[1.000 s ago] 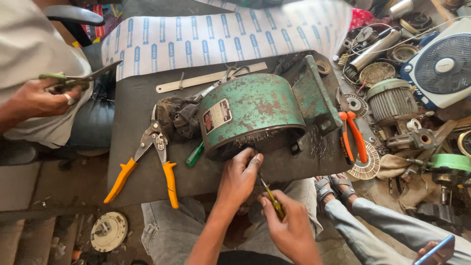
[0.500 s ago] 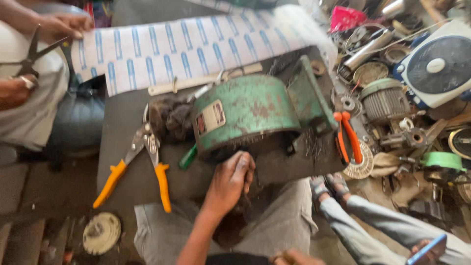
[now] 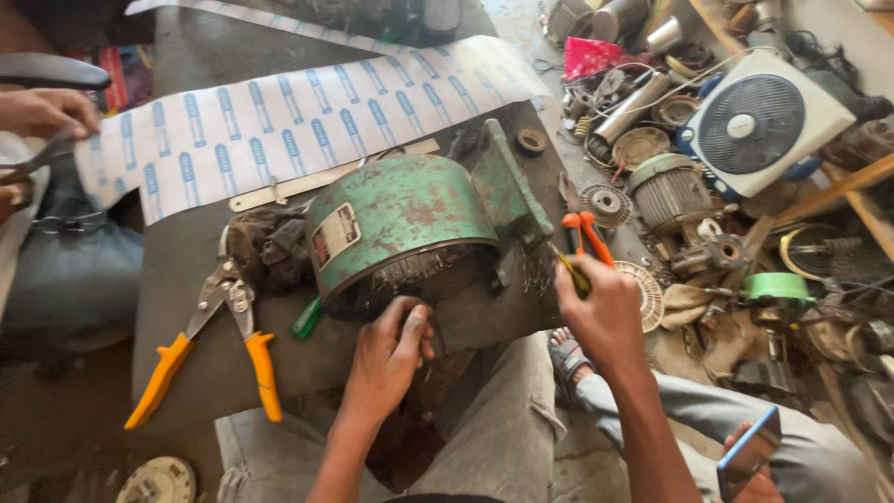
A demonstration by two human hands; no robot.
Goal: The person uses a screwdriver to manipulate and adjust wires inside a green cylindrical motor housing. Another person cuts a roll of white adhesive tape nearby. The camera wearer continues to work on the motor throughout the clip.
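**Green motor housing on the dark bench, both hands at its near edge**

Head view. A rusted green motor housing [image 3: 405,219] lies on its side at the middle of a dark bench [image 3: 186,270]. Its paint is chipped and streaked brown, a small pale plate sits on the left flank, and the open underside shows dark windings. A flat green base stands up at its right end.

The left hand [image 3: 391,359] rests against the lower rim of the housing, fingers curled and touching the dark opening; it grips nothing that can be made out. The right hand [image 3: 601,312] is just off the bench's right edge, fingers closed around a thin yellow-green tool [image 3: 570,272] (its tip is too small to identify).

Left of the housing lie a dark rag [image 3: 270,247] and orange-handled snips [image 3: 209,349], jaws toward the rag. A metal ruler [image 3: 326,177] lies beyond the housing, beside a sheet of blue-printed paper [image 3: 307,116]. Orange-handled pliers [image 3: 585,237] sit right of the housing.

On the floor at right: a white fan [image 3: 759,121] and a grey motor [image 3: 666,191] among scrap parts. Another person's hand [image 3: 42,112] shows at the left edge.
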